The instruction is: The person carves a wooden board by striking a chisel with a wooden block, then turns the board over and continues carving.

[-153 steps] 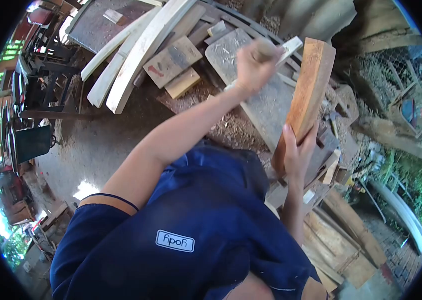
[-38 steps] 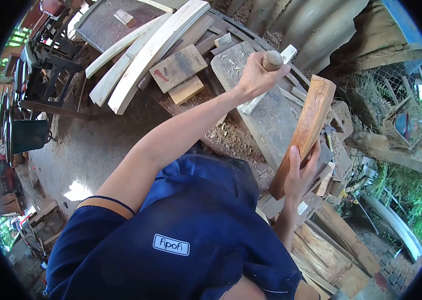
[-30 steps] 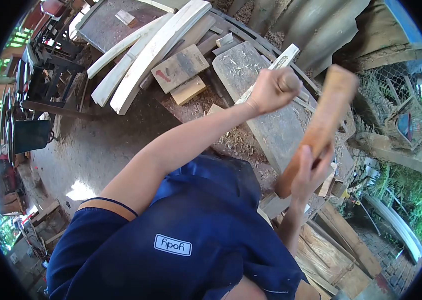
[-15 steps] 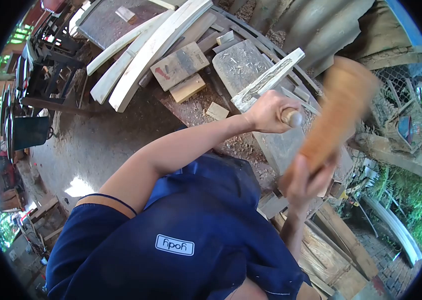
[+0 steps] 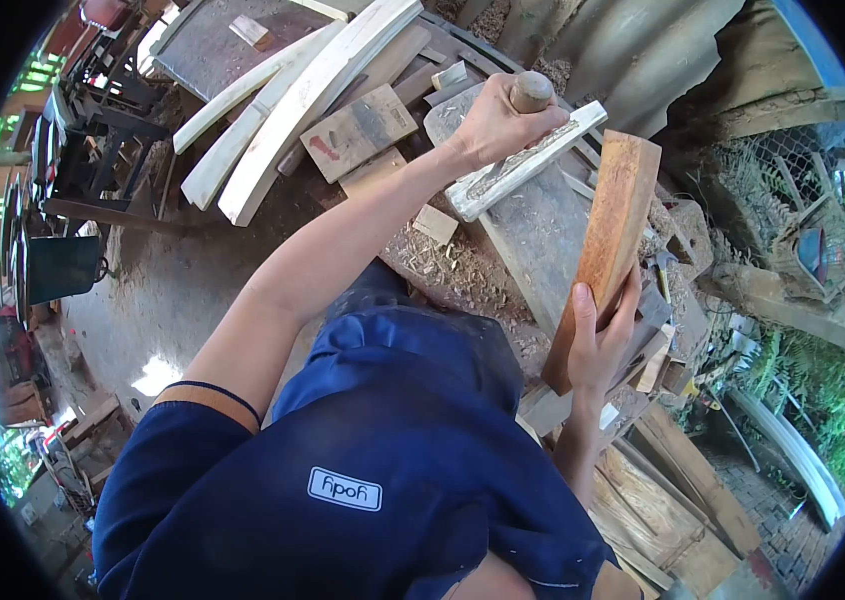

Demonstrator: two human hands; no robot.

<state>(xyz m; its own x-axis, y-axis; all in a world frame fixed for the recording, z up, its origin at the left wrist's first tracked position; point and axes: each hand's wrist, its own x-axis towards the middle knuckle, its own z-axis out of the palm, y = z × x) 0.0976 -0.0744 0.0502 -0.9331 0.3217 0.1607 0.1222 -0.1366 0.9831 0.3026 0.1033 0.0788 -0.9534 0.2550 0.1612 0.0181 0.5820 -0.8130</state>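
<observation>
My left hand [image 5: 495, 122] is closed round a round wooden handle [image 5: 532, 92], whose end sticks out of the fist; the tool's other end is hidden. The hand is over the far part of a pale strip of wood [image 5: 503, 186] with a carved, rough top. That strip lies across a grey board [image 5: 533, 235]. My right hand [image 5: 603, 338] grips the lower part of a long reddish-brown wooden block [image 5: 611, 225], held up to the right of the strip and apart from it.
Long curved pale pieces [image 5: 308, 110] lie at the upper left, beside a marked wooden block [image 5: 360, 132]. Shavings [image 5: 443, 262] and a small offcut [image 5: 435, 224] are on the bench. Wooden planks [image 5: 693, 480] lie at the lower right. Corrugated sheeting [image 5: 633, 60] stands behind.
My left hand has moved up and left with the handle, along the carved strip. The brown block has swung left and lower, and my right hand is no longer blurred.
</observation>
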